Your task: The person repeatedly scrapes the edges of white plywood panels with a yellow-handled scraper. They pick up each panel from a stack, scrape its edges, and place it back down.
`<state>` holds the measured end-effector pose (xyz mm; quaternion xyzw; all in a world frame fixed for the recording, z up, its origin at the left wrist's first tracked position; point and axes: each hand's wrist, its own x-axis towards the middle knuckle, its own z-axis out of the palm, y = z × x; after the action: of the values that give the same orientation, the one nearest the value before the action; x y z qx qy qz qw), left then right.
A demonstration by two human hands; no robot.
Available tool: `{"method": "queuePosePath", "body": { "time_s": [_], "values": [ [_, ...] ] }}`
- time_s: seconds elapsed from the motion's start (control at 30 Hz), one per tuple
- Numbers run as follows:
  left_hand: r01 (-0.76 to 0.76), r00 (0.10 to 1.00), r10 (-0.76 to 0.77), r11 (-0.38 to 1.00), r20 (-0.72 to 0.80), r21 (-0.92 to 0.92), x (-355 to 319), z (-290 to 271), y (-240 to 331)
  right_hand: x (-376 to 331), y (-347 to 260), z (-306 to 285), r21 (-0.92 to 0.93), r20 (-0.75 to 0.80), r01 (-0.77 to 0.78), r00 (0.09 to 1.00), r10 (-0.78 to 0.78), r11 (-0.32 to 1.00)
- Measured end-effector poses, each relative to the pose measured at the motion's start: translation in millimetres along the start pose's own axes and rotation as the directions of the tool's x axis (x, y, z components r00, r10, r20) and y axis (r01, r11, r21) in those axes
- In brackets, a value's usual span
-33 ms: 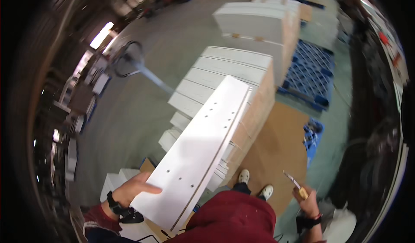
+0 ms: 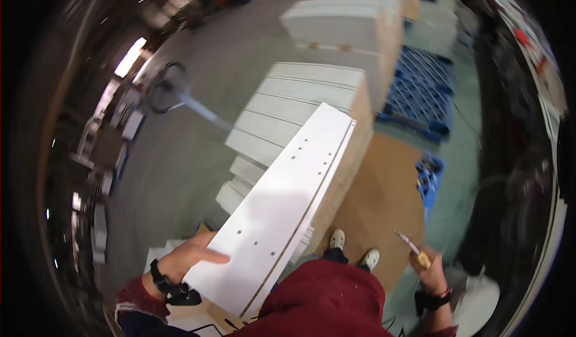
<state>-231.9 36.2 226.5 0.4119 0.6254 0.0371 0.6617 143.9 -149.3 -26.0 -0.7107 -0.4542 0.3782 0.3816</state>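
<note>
My left hand (image 2: 191,258) is closed on the near left end of a long white board (image 2: 273,208), with the thumb lying over its top face. Small dark holes dot both ends of the board, and a groove runs along its right edge. The far end of the board overlaps a stack of white panels (image 2: 288,100); contact cannot be told. On the right, well apart from the board, my right hand (image 2: 431,272) is closed around the yellow handle of a tool with a thin pointed metal shaft (image 2: 408,241). Its exact kind is unclear.
A brown sheet (image 2: 384,181) covers the floor by my feet. Blue plastic pallets (image 2: 418,91) lie on the right, and another white stack (image 2: 336,25) stands farther off. A pallet-jack-like handle (image 2: 201,108) reaches out at left. A pale rounded object (image 2: 477,304) sits beside my right wrist.
The surroundings have shifted slightly left in the view. The board's far end appears a little farther right, and my right hand slightly so. Both holds are the same.
</note>
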Motion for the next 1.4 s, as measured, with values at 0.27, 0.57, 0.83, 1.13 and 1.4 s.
{"method": "queuePosePath", "body": {
  "time_s": [0.27, 0.57, 0.83, 1.13, 1.4],
  "values": [
    [0.196, 0.787, -0.421, 0.863, 0.451, 0.465, 196.9, 161.0, 8.0, -69.1, 67.9, -29.6, -0.517, 0.04, -0.18, 0.972, 0.233, 0.837],
    [0.164, 0.666, -0.683, 0.527, 0.3, 0.834, 212.6, 221.9, -42.3, -135.0, 112.4, 7.3, -0.431, -0.21, -0.509, 0.86, 0.466, 0.745],
    [0.314, 0.673, -0.715, 0.506, 0.188, 0.803, 216.6, 214.2, -39.1, -106.3, 124.0, 20.6, -0.443, -0.055, -0.449, 0.878, 0.476, 0.776],
    [0.501, 0.622, -0.753, 0.595, 0.216, 0.629, 239.5, 192.6, -44.1, -96.8, 129.1, 31.6, -0.343, 0.086, -0.431, 0.87, 0.485, 0.835],
    [0.434, 0.674, -0.625, 0.767, 0.394, 0.472, 258.3, 161.3, -75.8, -120.5, 108.4, 22.3, -0.24, 0.156, -0.415, 0.876, 0.457, 0.878]
  ]
}}
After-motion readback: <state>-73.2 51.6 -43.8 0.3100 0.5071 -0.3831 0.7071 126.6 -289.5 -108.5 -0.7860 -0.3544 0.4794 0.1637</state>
